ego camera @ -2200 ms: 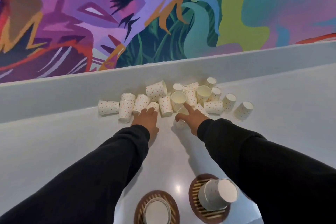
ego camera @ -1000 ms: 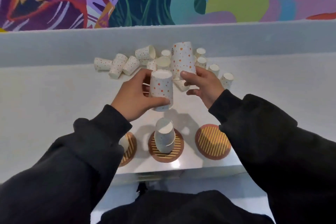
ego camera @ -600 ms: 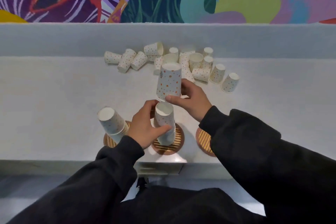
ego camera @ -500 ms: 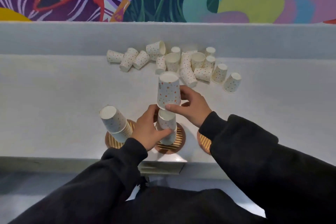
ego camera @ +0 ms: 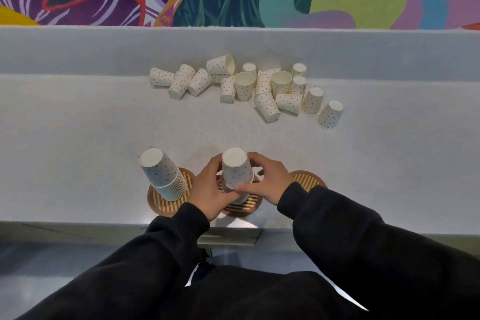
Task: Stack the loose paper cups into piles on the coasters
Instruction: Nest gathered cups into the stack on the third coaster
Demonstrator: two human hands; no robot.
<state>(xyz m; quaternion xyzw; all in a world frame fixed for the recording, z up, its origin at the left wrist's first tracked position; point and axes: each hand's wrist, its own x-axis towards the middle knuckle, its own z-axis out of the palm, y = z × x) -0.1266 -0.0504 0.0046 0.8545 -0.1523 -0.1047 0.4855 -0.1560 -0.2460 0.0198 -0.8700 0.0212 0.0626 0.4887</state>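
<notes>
Your left hand (ego camera: 207, 191) and right hand (ego camera: 270, 180) both grip the inverted dotted white paper-cup pile (ego camera: 237, 173) on the middle round striped wooden coaster (ego camera: 242, 208).

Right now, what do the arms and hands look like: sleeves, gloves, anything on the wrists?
Both arms wear long, loose black sleeves ending in plain cuffs at the wrists. The left hand and right hand are bare: no gloves. No rings, watch or markings show.

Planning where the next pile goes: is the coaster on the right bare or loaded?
Bare. The right coaster shows only its striped top, partly hidden by the right hand; no cup stands on the visible part.
</notes>
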